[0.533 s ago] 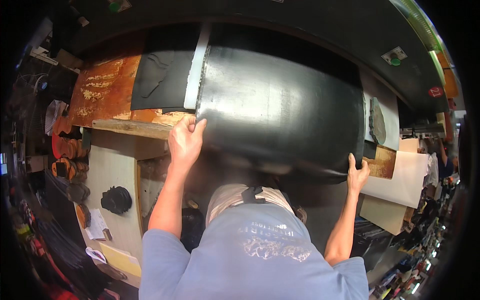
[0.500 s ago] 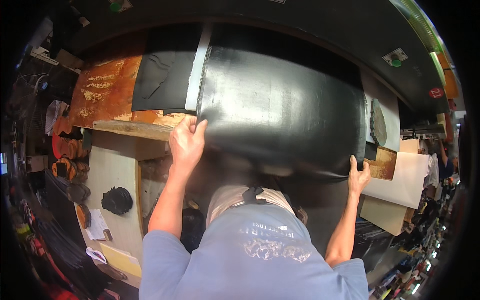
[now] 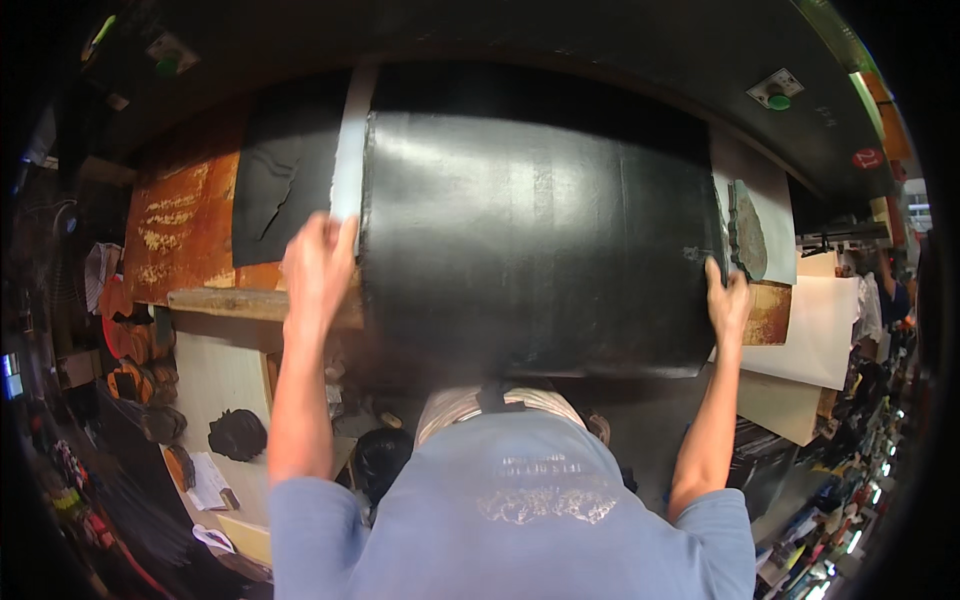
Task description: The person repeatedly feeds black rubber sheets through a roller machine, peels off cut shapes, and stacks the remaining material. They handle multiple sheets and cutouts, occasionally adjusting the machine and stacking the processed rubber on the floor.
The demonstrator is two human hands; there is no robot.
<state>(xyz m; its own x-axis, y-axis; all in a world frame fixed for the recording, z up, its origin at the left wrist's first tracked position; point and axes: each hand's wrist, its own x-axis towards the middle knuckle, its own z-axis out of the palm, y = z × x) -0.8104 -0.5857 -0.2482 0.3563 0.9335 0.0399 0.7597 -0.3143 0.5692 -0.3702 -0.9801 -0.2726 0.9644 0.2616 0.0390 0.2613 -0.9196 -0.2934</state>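
Note:
A large glossy black sheet (image 3: 540, 230) lies across the bench and its near part hangs over the front edge by my waist. At its right edge, my right hand (image 3: 730, 300) grips it, thumb on top and fingers curled at the side. My left hand (image 3: 318, 265) is a little left of the sheet's left edge, slightly blurred, fingers curled and thumb up. Its fingertips meet the lower end of a white strip (image 3: 350, 160) beside the sheet; what they hold, if anything, is hidden.
A matte black piece (image 3: 285, 180) lies on the worn brown board (image 3: 180, 215) at left, behind a wooden edge strip (image 3: 225, 304). A grey-green ragged piece (image 3: 746, 235) rests at right. Pale boards (image 3: 805, 330) stand near right. A dark machine beam (image 3: 450, 35) spans the back.
My left hand has come off the black sheet's left edge and moved left. The sheet's front part reaches lower toward me, and my right hand has shifted up along the right edge.

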